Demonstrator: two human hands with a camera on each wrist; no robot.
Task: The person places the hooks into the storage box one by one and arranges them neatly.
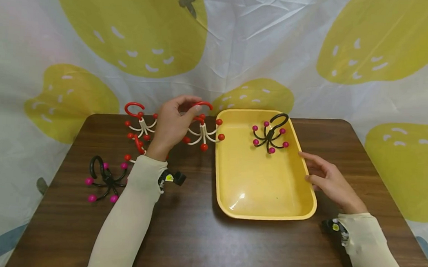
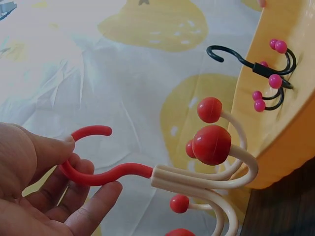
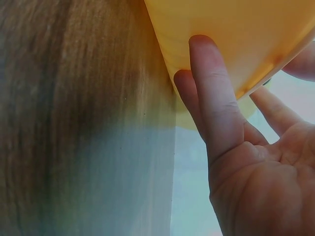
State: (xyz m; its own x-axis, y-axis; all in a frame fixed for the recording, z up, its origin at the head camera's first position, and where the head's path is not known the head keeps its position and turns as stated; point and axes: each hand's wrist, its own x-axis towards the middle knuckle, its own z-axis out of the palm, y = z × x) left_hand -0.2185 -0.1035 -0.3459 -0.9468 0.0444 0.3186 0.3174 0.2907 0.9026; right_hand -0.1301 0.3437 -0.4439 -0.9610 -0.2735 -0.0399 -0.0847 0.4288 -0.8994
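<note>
My left hand (image 1: 172, 125) pinches the red hook end of a white multi-arm hook hanger (image 2: 182, 178) with red ball tips. That hanger is held up at the left rim of a yellow plastic tray (image 1: 255, 181), its arms hanging down. Inside the tray, near the back right, stands a black hook hanger (image 1: 270, 135) with pink ball tips. My right hand (image 1: 330, 179) is at the tray's right side. In the right wrist view its fairly straight fingers (image 3: 216, 93) touch the outer wall.
Left of the tray, on the brown wooden table (image 1: 192, 246), stands another red-and-white hanger (image 1: 142, 125). One more red hook (image 1: 139, 144) shows partly behind the left forearm. A black-and-pink hanger (image 1: 108, 179) lies nearer the front left. A fruit-patterned cloth (image 1: 227, 36) hangs behind the table.
</note>
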